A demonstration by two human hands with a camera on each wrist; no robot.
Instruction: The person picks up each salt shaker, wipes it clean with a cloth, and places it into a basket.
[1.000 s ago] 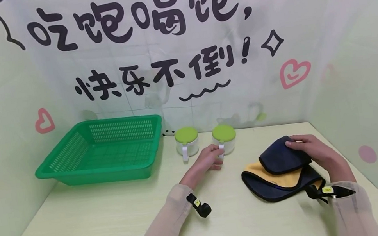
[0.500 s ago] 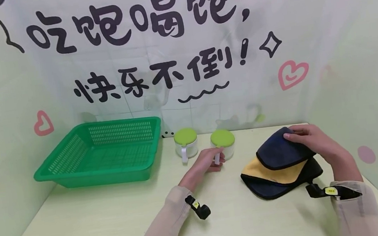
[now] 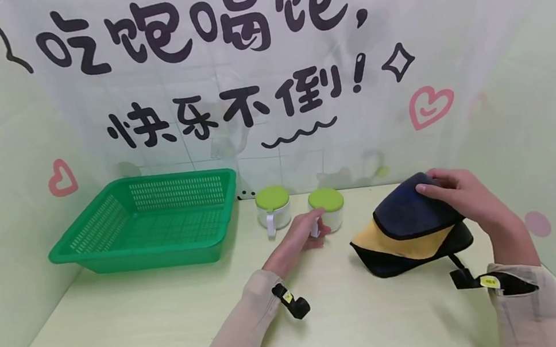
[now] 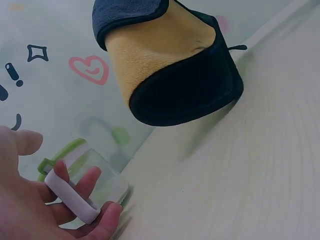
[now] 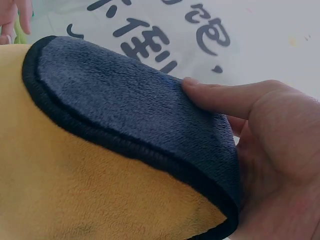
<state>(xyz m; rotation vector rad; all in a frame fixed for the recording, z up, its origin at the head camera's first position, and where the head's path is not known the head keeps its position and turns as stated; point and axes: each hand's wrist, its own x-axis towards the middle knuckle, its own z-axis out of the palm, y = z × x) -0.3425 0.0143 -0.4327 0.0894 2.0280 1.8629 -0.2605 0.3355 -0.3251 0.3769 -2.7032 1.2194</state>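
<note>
At the right in the head view, my right hand (image 3: 476, 195) grips a folded cleaning cloth (image 3: 412, 208), dark blue on one face and yellow on the other, with black edging. The right wrist view shows the thumb pressed on the blue face of the cloth (image 5: 120, 95). Raised above the tabletop, the cloth casts a shadow below it. My left hand (image 3: 300, 234) holds the white handle of a clear jar (image 3: 326, 201) with a green lid. In the left wrist view, fingers curl through the handle (image 4: 72, 197), while the thumb stays apart from it.
A second green-lidded jar (image 3: 273, 198) stands just left of the held one. Further left sits a green perforated basket (image 3: 163, 258). Behind the table (image 3: 136, 330) rises a printed backdrop (image 3: 270, 70), and a pale side wall (image 3: 554, 134) borders the right.
My right hand has raised the cloth, and its lower flap has come up with it. My left fingers have closed on the jar's handle, and the jar has shifted slightly.
</note>
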